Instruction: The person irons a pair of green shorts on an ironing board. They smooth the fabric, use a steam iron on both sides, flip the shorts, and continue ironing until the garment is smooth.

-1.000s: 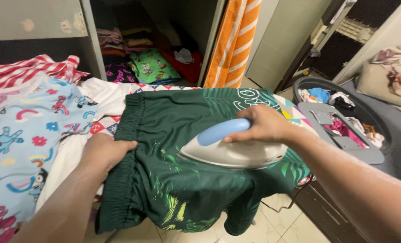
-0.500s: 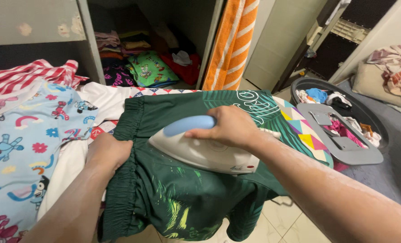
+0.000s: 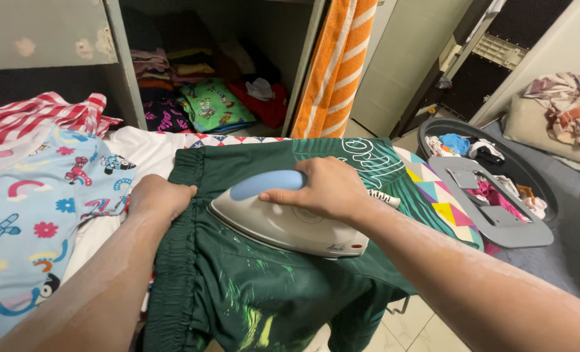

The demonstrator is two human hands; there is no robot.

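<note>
Across the middle of the view lay a pair of dark green shorts (image 3: 264, 287) with a pale leaf print, spread flat on an ironing surface with a coloured triangle-patterned cover (image 3: 436, 202). The right hand (image 3: 326, 189) was closed around the blue handle of a white clothes iron (image 3: 283, 221), which rested sole-down on the shorts, its nose pointing toward nine o'clock. Just beside the nose, at nine o'clock from the iron, the left hand (image 3: 159, 199) was curled into a loose fist, pinching the elastic waistband of the shorts and pressing it down. Further out at nine o'clock lay a light blue cartoon-print cloth (image 3: 29, 221), with a red-and-white striped cloth (image 3: 39, 117) above it. At twelve o'clock stood an open cupboard with folded clothes (image 3: 199, 98), an orange striped towel (image 3: 335, 65) hanging at its edge. At three o'clock sat a dark laundry basket (image 3: 537, 189) holding small garments.
</note>
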